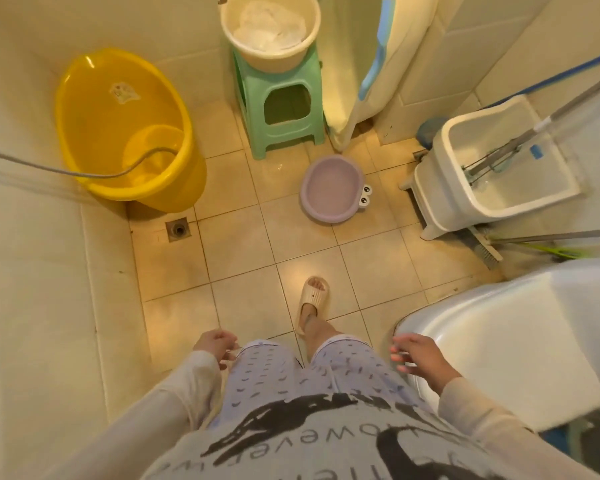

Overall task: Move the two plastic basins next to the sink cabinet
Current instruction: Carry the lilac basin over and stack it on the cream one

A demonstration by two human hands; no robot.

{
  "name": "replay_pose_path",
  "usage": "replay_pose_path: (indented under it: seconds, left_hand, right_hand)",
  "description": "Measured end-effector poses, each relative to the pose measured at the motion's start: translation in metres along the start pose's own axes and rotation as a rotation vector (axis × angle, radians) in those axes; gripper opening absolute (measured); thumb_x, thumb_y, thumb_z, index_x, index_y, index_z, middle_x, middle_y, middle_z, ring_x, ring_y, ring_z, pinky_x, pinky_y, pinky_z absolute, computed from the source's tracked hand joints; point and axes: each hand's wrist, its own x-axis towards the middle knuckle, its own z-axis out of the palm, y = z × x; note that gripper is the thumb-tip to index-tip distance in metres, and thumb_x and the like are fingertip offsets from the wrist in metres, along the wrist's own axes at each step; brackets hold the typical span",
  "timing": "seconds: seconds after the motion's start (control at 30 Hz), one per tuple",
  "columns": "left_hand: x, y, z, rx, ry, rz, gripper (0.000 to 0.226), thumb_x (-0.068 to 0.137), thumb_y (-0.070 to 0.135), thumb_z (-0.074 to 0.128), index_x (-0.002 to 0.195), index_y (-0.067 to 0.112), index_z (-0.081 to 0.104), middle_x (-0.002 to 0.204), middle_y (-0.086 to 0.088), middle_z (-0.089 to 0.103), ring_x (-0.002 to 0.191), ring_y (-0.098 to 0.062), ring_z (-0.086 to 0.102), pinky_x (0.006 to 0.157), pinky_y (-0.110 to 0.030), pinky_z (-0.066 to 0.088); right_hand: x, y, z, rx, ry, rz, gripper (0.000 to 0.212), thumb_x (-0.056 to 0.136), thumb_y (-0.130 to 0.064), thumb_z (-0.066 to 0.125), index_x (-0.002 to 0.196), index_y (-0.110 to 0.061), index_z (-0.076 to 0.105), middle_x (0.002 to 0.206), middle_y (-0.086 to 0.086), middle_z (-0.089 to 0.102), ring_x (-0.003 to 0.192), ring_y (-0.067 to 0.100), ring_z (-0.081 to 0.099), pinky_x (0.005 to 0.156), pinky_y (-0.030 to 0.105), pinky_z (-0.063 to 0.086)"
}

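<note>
standing on the tiled floor point(243, 244), the person has not begun: the left hand point(215, 344) hangs loosely curled with nothing in its grip. further off, the cream basin point(271, 50) sits on the green stool point(278, 129); the purple basin point(331, 187) lies on the floor nearby. the right hand point(420, 356) is spread open, empty. both moves remain.

One head-worn wide-angle view looks steeply down onto the tiled floor point(257, 258).
</note>
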Motion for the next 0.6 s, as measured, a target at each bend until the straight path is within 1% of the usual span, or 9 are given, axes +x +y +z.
replay_pose_path:
  seconds: [0.1,0.23,0.3,0.4,0.6]
  left_hand:
    - [0.017,0.011,-0.006,-0.02,0.027,-0.09,0.013,0.09,0.005,0.046,0.089,0.001,0.058,0.072,-0.011,0.057,0.056,-0.022,0.049,0.055,-0.027,0.038]
    - [0.026,0.049,-0.014,-0.038,0.07,-0.148,0.013,0.09,0.006,0.046,0.082,0.005,0.057,0.073,-0.01,0.058,0.06,-0.023,0.05,0.059,-0.029,0.042]
    - [0.029,0.073,-0.018,-0.043,0.072,-0.133,0.014,0.091,0.006,0.044,0.084,0.005,0.057,0.073,-0.01,0.058,0.06,-0.023,0.05,0.06,-0.028,0.042]
    - [0.039,0.117,-0.024,-0.025,0.063,-0.101,0.014,0.092,0.007,0.042,0.09,0.003,0.056,0.072,-0.009,0.057,0.058,-0.022,0.048,0.057,-0.027,0.038]
    - [0.071,0.225,-0.023,0.12,-0.011,-0.042,0.013,0.093,0.005,0.043,0.099,0.001,0.055,0.072,-0.009,0.055,0.058,-0.021,0.048,0.055,-0.027,0.036]
  right_hand:
    - [0.015,-0.059,0.003,-0.029,-0.031,-0.049,0.017,0.093,-0.005,0.049,0.107,-0.002,0.059,0.079,0.011,0.061,0.061,0.019,0.055,0.049,0.023,0.044]
    - [0.03,-0.131,0.004,-0.098,-0.039,-0.135,0.02,0.092,-0.004,0.048,0.106,-0.005,0.061,0.082,0.008,0.064,0.066,0.017,0.06,0.056,0.024,0.048]
    - [0.037,-0.161,0.005,-0.091,-0.048,-0.152,0.02,0.091,-0.004,0.048,0.107,-0.006,0.061,0.082,0.007,0.065,0.067,0.016,0.061,0.057,0.024,0.049]
    - [0.046,-0.194,0.007,-0.087,-0.033,-0.153,0.02,0.092,-0.005,0.047,0.107,-0.007,0.061,0.082,0.006,0.065,0.068,0.016,0.06,0.058,0.024,0.049]
    - [0.06,-0.224,0.016,-0.007,0.027,-0.062,0.02,0.091,-0.004,0.047,0.106,-0.007,0.06,0.08,0.007,0.063,0.067,0.017,0.057,0.057,0.024,0.045]
